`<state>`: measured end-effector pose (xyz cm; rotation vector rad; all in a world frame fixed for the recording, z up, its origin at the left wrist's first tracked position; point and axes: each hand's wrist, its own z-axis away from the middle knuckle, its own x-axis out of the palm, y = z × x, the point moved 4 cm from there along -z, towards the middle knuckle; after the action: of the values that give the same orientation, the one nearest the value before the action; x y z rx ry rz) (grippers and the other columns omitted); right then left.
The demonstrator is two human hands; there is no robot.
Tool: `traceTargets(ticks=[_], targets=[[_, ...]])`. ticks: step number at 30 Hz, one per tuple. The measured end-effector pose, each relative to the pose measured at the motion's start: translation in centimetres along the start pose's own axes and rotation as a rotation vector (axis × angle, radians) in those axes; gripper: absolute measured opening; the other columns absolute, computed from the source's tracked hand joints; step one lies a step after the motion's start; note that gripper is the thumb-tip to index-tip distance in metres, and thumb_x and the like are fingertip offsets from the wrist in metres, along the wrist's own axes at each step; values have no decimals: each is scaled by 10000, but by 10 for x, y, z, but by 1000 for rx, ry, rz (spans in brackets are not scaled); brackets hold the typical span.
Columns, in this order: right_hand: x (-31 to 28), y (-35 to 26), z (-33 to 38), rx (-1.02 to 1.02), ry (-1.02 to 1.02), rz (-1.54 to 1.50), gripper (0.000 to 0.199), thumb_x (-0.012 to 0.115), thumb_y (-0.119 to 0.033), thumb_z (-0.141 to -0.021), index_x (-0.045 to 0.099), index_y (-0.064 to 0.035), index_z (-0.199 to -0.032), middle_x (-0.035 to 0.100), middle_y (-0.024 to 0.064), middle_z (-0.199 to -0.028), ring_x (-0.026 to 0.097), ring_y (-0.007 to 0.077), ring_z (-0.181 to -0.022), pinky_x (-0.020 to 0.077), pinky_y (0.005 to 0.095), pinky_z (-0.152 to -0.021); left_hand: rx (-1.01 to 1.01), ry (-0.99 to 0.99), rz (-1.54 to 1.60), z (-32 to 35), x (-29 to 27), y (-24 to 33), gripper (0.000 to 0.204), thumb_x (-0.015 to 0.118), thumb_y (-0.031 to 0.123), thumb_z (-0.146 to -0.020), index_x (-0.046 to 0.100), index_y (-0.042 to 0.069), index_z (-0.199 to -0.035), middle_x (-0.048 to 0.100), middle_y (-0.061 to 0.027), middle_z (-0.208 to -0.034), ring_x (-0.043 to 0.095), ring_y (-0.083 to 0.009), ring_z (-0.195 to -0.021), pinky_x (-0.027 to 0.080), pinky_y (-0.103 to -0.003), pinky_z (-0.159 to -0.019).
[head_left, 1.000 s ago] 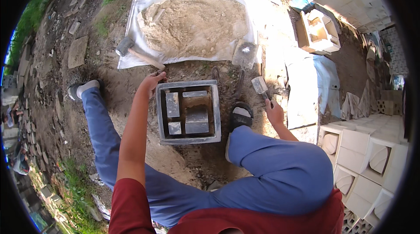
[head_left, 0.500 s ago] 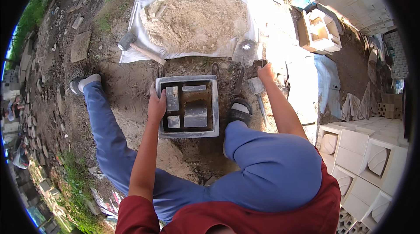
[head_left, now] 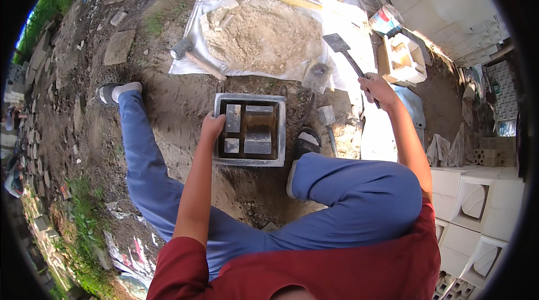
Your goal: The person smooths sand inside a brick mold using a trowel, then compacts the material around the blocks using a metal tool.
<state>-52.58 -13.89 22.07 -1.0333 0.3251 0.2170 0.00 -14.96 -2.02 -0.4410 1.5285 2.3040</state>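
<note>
Grey square open-topped box (head_left: 250, 162), left hand (head_left: 213, 125) at nine o'clock

Head view: the box stands on brown bare ground (head_left: 241, 190) near the middle, its left wall gripped by that hand. At the box's two o'clock, the right hand (head_left: 378, 91) is closed around a dark, flat-bladed metal trowel (head_left: 339, 45). A wooden-handled, grey-headed mallet (head_left: 203, 63) lies at eleven, a tan sand heap (head_left: 266, 36) at twelve.
</note>
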Motion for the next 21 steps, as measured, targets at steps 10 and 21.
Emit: traceTargets(ticks=[10, 21], targets=[[121, -88, 100, 488, -408, -334, 380, 644, -209, -968, 403, -177, -675, 380, -87, -540, 352, 23, -406, 307, 193, -347, 42, -53, 56, 48, -7, -36, 486, 623, 227, -745, 675, -30, -1154, 729, -231, -1027, 705, -352, -992, 524, -397, -911], [249, 62, 36, 209, 351, 44, 354, 653, -323, -934, 640, 14, -828, 606, 123, -636, 555, 221, -469, 464, 387, -488, 17, -20, -29, 83, -5, -22, 439, 625, 255, -751, 704, 14, -1109, 729, -243, -991, 701, -391, -975, 536, -427, -856]])
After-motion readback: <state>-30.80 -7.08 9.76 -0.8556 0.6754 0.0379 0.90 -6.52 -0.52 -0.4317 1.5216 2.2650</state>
